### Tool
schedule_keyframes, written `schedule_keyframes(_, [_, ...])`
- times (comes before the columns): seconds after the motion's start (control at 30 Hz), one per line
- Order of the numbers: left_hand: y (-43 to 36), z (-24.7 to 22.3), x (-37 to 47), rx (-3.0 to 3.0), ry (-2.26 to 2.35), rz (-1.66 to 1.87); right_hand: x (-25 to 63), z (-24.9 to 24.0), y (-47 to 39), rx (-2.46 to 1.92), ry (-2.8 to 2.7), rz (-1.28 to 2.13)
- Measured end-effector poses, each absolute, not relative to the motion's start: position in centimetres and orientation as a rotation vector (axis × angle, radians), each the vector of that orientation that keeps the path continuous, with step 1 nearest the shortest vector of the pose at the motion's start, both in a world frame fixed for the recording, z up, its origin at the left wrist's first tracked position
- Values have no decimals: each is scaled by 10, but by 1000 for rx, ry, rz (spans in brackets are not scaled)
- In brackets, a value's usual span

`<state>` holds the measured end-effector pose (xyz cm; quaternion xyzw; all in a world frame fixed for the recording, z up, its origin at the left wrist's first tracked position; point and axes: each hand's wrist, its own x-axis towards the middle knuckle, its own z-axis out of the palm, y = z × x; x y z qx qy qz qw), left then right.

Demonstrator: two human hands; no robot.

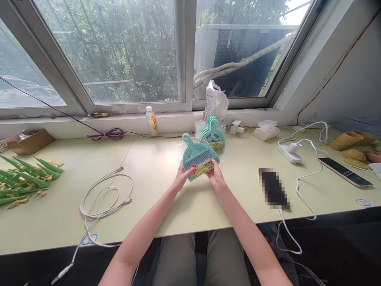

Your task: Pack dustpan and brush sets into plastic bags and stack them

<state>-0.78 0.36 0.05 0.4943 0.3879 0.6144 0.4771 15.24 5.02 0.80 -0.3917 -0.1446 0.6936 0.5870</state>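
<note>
In the head view, the left hand [182,175] and right hand [216,175], partly closed, grip the lower corners of a turquoise dustpan-and-brush set [198,154] in front of the stacked sets [213,130].

This looks like handling or checking one set; moving it calls for keeping both grips. Its handle points far-left; its long axis slants near-right.

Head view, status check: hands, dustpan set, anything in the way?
Left hand and right hand both holding the dustpan set, one per side. Set tilted, label facing camera. Stacked dustpans behind, not blocking either hand.
</note>
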Motion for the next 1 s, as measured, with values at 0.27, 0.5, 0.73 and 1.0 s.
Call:
schedule_keyframes(0.27, [0, 5, -5, 1256, 917, 1481, 154, -4, 57, -982, -347, 1628])
schedule_keyframes(0.5, [-5, 17, -11, 1197, 920, 1495, 152, 2, 54, -828, -506, 1663])
schedule_keyframes(0.73, [-10, 30, -18, 1100, 1081, 1420, 145, 6, 47, -726, -740, 1623])
schedule_keyframes(1.0, [-11, 12, 6, 991, 901, 1122, 152, 6, 48, -798, -578, 1422])
